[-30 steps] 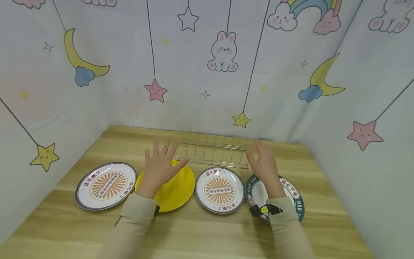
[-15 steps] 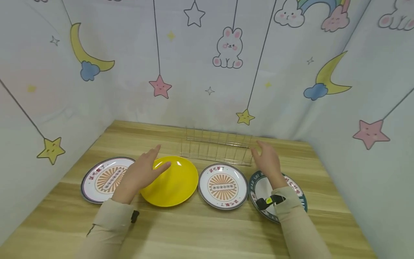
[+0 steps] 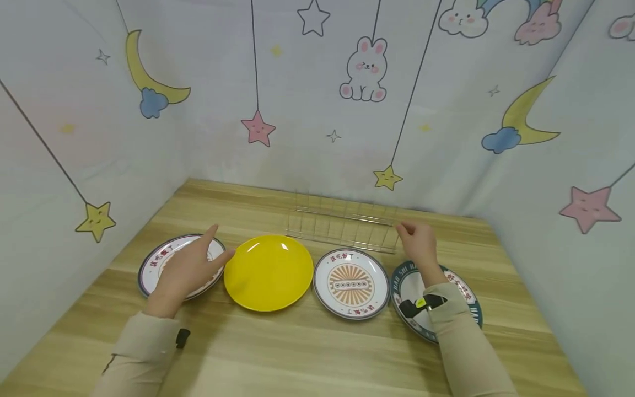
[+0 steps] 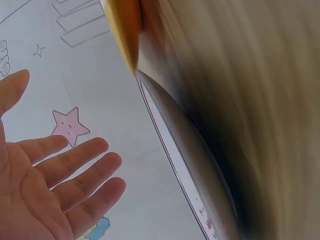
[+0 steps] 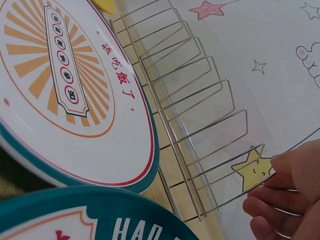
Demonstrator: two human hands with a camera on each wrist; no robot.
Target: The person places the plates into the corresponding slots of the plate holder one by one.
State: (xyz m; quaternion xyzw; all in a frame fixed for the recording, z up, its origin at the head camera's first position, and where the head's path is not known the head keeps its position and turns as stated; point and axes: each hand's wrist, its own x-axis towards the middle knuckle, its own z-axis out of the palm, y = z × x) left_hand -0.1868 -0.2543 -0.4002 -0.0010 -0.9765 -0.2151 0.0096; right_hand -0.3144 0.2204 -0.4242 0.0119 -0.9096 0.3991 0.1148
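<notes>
My right hand (image 3: 419, 242) is at the right end of a wire dish rack (image 3: 369, 220). In the right wrist view its thumb and curled fingers (image 5: 272, 197) pinch the rack's end wire. My left hand (image 3: 186, 267), fingers extended, hangs over the leftmost white plate (image 3: 156, 262) and hides part of it. The left wrist view shows that palm (image 4: 30, 200) holding nothing. A yellow plate (image 3: 268, 275) lies right of it, then a white plate with an orange sunburst (image 3: 351, 286). Beneath my right wrist is a green-rimmed plate (image 3: 408, 284), partly covered.
All the plates lie in a row on the wood-grain table (image 3: 297, 353), in front of the rack. Behind and at both sides stand pale cloth walls (image 3: 307, 165) printed with moons, stars and rabbits.
My left hand has swung left, from over the yellow plate to over the leftmost plate. The right hand's fingers have closed at the rack's end. The head view has shifted slightly.
</notes>
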